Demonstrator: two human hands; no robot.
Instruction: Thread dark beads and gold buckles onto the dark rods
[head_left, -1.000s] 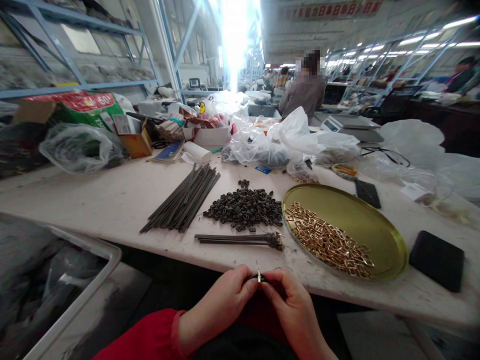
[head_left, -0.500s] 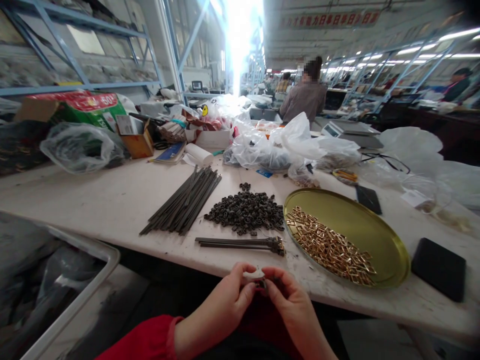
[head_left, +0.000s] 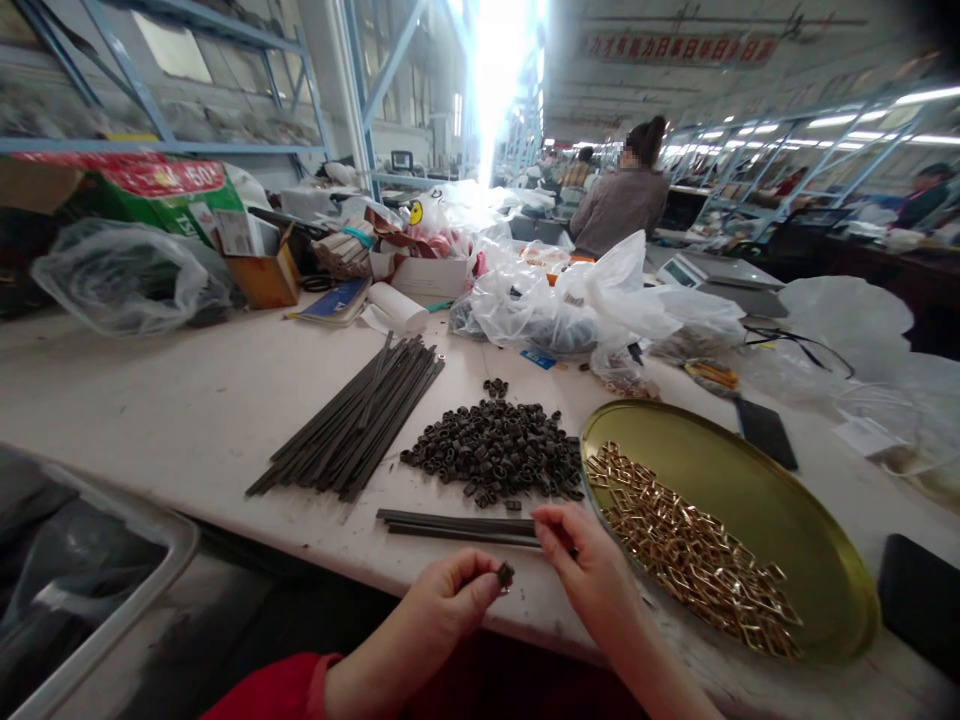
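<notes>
My left hand (head_left: pixel 448 607) is closed in a pinch on a small dark loop piece (head_left: pixel 505 574), held just off the table's front edge. My right hand (head_left: pixel 589 572) reaches over the table edge, its fingers pinched on the end of a few thin dark strips (head_left: pixel 457 526) that lie flat in front of me. Behind the strips is a pile of small dark loops (head_left: pixel 495 454). To the right, a round gold tray (head_left: pixel 757 490) holds several gold square buckles (head_left: pixel 690 548). A bundle of long dark strips (head_left: pixel 357 418) lies to the left.
Clear plastic bags (head_left: pixel 562 300), boxes and a paper roll crowd the far side of the white table (head_left: pixel 187 400). A grey bin (head_left: pixel 112 590) stands at my lower left. Black pads (head_left: pixel 921 598) lie to the right. A person (head_left: pixel 621 195) sits with their back to me beyond the table.
My hands have parted. The right hand moved up onto the table to the thin strips, while the left keeps the small dark piece. The view has shifted closer to the table.
</notes>
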